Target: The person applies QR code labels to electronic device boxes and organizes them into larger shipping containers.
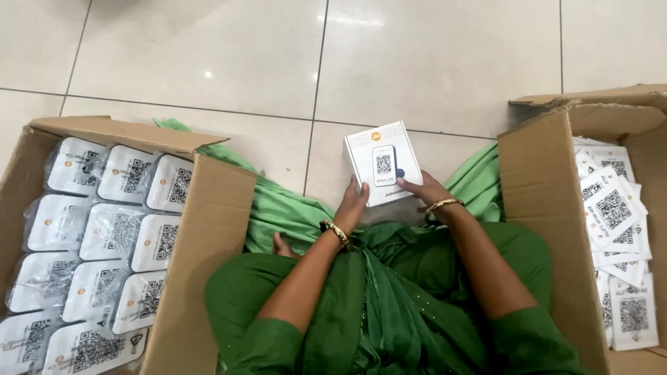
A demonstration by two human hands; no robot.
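left hand point(353, 201), right hand point(425, 189), gripping white box point(382, 162)

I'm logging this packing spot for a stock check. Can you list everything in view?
small box: one, white with a dark picture on its face, held above the floor between both hands
left carton: one, brown cardboard, open, at the left
wrapped packs: about a dozen visible, white in clear plastic, in rows inside the left carton
right carton: one, brown cardboard, open, at the right
printed cards: a loose pile, white, count unclear, inside the right carton
floor: pale glossy tiles
bangles: two, gold, one per wrist
left hand: grips the box's lower left edge
right hand: grips its lower right corner
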